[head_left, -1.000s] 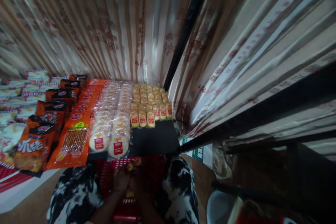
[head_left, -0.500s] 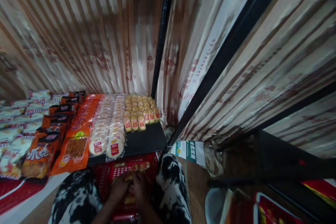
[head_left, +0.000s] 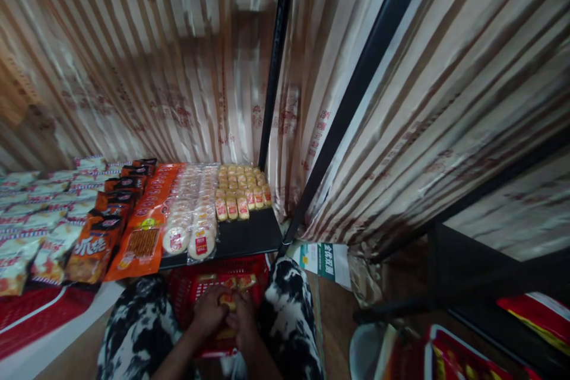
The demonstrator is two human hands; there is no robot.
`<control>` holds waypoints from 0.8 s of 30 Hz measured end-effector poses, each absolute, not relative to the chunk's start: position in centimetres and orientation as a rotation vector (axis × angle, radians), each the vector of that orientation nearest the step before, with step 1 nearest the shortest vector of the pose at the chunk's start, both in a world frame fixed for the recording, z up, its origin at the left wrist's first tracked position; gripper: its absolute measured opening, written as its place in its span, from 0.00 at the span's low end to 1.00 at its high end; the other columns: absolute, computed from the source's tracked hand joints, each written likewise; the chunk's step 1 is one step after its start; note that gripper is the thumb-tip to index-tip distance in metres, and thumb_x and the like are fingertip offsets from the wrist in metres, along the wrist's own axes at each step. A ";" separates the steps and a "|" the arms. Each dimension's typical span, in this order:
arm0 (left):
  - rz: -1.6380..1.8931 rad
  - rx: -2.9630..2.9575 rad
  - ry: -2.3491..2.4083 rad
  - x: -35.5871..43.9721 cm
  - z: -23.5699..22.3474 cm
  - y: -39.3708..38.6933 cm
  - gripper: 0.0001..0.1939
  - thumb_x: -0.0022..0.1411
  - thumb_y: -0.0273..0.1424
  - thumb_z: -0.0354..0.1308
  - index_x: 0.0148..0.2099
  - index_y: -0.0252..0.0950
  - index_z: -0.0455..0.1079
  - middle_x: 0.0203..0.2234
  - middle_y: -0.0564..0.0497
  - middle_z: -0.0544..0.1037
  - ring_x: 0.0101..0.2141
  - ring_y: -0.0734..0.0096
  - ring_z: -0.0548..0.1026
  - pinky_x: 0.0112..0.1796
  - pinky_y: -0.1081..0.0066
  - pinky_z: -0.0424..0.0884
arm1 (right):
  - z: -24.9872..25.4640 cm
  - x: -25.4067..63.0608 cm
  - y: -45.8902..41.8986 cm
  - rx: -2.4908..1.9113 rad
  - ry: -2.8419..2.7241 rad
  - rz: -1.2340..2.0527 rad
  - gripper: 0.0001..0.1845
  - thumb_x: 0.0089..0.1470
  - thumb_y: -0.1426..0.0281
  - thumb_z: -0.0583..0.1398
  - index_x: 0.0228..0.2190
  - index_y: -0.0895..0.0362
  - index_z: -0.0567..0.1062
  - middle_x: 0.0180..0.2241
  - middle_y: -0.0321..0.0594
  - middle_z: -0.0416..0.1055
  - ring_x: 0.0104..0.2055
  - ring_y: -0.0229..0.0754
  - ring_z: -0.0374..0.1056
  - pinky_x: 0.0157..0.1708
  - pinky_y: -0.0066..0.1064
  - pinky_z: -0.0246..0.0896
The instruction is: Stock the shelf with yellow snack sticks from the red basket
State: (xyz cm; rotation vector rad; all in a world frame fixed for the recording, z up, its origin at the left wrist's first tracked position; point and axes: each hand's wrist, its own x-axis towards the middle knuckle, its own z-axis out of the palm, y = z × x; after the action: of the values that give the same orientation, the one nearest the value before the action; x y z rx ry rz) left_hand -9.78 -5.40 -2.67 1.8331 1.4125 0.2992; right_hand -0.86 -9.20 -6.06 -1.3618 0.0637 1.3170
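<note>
My left hand and my right hand meet above a red plastic basket between my knees. Both close around a small wrapped yellow snack cake with a red label, partly hidden by fingers. More wrapped cakes lie in the basket beyond my hands. On the black shelf just ahead, similar small cakes stand in rows at the right end. Beside them lie two rows of round white wrapped biscuits.
Orange bags of stick snacks, orange-black bags and white bags line the shelf leftward. A dark metal post rises at the shelf corner, with striped plastic sheeting behind. Another red basket is at lower right.
The view has shifted slightly, so the shelf goods appear farther right. My hands have drawn together, and the cake between them now shows its red label.
</note>
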 end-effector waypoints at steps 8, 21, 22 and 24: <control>0.498 1.800 1.443 -9.2 -2.9 -6.9 0.25 0.41 0.17 0.48 0.40 0.38 0.75 0.55 0.50 0.67 0.58 0.61 0.60 0.59 0.59 0.53 | -7.3 -0.1 -9.9 -1.293 -0.004 1.259 0.18 0.24 0.61 0.67 0.23 0.55 0.72 0.29 0.37 0.72 0.32 0.44 0.70 0.26 0.31 0.65; 0.742 1.793 1.410 -8.6 -1.8 -8.3 0.26 0.50 0.17 0.46 0.50 0.35 0.70 0.59 0.44 0.61 0.59 0.63 0.60 0.57 0.61 0.57 | -5.0 0.0 -10.5 -1.188 0.037 1.216 0.21 0.22 0.61 0.68 0.23 0.56 0.72 0.23 0.36 0.74 0.28 0.44 0.70 0.26 0.31 0.64; 0.748 1.794 1.411 -8.5 -1.7 -8.3 0.26 0.50 0.17 0.46 0.51 0.35 0.69 0.59 0.44 0.61 0.58 0.63 0.60 0.57 0.61 0.57 | -4.7 0.0 -10.5 -1.190 0.038 1.215 0.21 0.22 0.60 0.68 0.24 0.56 0.72 0.23 0.36 0.74 0.29 0.44 0.70 0.26 0.32 0.64; 0.750 1.796 1.408 -8.4 -1.4 -8.2 0.28 0.50 0.17 0.46 0.53 0.35 0.68 0.59 0.44 0.62 0.58 0.65 0.60 0.57 0.62 0.58 | -4.1 0.1 -10.6 -1.201 0.020 1.198 0.22 0.23 0.59 0.68 0.24 0.56 0.71 0.24 0.36 0.74 0.29 0.44 0.70 0.26 0.31 0.64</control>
State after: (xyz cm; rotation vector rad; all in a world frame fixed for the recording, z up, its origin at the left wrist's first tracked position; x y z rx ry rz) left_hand -8.38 -8.25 -1.40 1.7960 1.4079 0.7501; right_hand 0.06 -10.62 -4.15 -1.2012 0.0199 1.1980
